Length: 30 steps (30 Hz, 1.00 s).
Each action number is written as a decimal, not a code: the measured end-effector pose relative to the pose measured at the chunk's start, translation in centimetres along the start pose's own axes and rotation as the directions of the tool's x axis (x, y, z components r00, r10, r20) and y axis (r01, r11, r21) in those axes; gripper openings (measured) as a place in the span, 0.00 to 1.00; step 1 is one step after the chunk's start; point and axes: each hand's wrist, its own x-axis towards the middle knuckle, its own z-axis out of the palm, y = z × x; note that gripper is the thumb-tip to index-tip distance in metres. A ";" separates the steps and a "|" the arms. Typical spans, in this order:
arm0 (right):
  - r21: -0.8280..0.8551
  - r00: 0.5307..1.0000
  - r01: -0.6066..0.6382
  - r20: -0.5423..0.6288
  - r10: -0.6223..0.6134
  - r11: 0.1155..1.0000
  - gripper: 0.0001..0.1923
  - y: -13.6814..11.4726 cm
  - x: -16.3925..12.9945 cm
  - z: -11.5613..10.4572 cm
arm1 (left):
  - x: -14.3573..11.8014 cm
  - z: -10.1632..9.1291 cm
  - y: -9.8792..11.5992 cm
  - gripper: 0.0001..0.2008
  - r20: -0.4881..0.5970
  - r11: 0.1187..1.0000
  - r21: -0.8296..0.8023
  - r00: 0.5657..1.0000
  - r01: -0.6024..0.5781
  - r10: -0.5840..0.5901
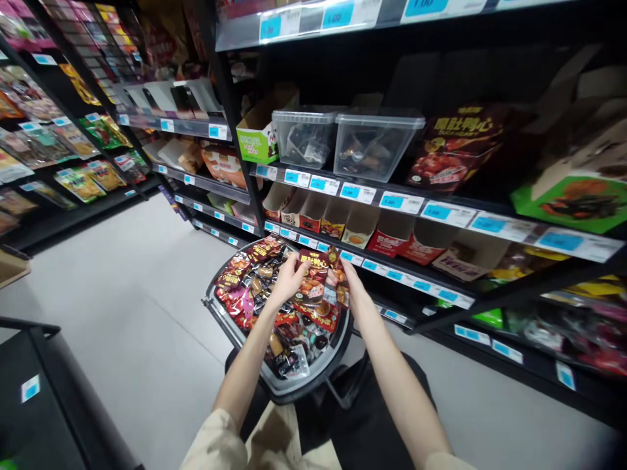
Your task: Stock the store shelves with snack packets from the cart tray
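Beige sleeves (230, 440) nearest. Left hand (289, 279) and right hand (351, 287) both pinching one red snack packet (313, 277), held above full shopping basket (294, 385), beside low shelf boxes (343, 222).

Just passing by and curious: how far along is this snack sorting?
Done: some shelf boxes already show packets. In hand: both hands, left hand and right hand, hold red snack packets above the basket. Left: the basket is heaped with packets, and several shelf boxes look nearly empty.

The basket (313, 382) (dark, oval) stands on the grey floor (122, 307) — heaped with snack packets (240, 287).
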 end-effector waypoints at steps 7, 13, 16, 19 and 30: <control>-0.475 0.918 0.239 -0.173 -0.356 0.847 0.17 2.5 1.6 0.9 | -0.8 2.7 -0.4 0.08 -0.253 0.993 -0.106 0.964 0.054 -0.080; -0.574 0.861 0.314 -0.163 -0.481 0.756 0.12 2.8 0.8 1.2 | -1.7 4.0 2.3 0.17 -0.195 0.973 -0.209 0.971 0.097 -0.138; -0.400 0.882 0.304 -0.225 -0.414 0.865 0.13 2.4 0.6 1.5 | -1.6 3.8 2.7 0.24 -0.142 0.987 -0.158 0.988 0.040 -0.063; -0.011 0.968 0.197 -0.159 -0.196 0.980 0.21 0.9 0.3 1.6 | -1.0 2.8 2.4 0.28 -0.128 0.984 -0.175 0.991 0.024 -0.047; -0.185 0.848 0.077 0.528 0.033 0.980 0.29 -3.2 -1.4 -0.8 | -0.3 1.7 2.9 0.24 -0.159 0.996 0.043 0.984 -0.080 0.086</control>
